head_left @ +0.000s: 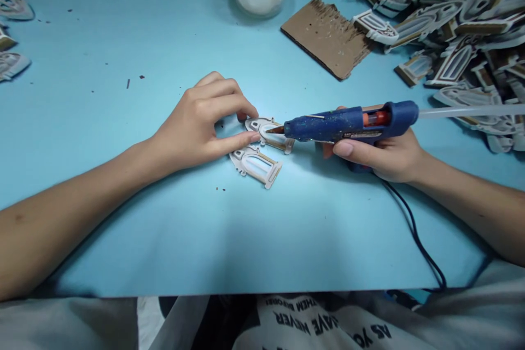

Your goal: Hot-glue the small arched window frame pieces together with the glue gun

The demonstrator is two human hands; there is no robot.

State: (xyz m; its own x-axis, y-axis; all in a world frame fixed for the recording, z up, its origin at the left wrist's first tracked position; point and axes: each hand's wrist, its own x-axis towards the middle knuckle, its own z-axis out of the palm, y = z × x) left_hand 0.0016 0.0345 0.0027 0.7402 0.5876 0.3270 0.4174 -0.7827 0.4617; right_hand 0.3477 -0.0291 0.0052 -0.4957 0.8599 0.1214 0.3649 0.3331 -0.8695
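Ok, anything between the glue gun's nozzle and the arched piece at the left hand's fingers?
Nothing visible. The blue hot glue gun in the right hand has its nozzle right over the arched cardboard piece held by the left hand.

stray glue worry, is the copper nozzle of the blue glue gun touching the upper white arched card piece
Cannot tell. The head view shows the copper nozzle overlapping the upper white arched card piece, not any gap.

Blue glue gun (340,124), nozzle (275,130) near arched piece (268,134)

Two hands (192,126) (381,156), one glue gun (328,124), two arched frames (268,134) (255,167).
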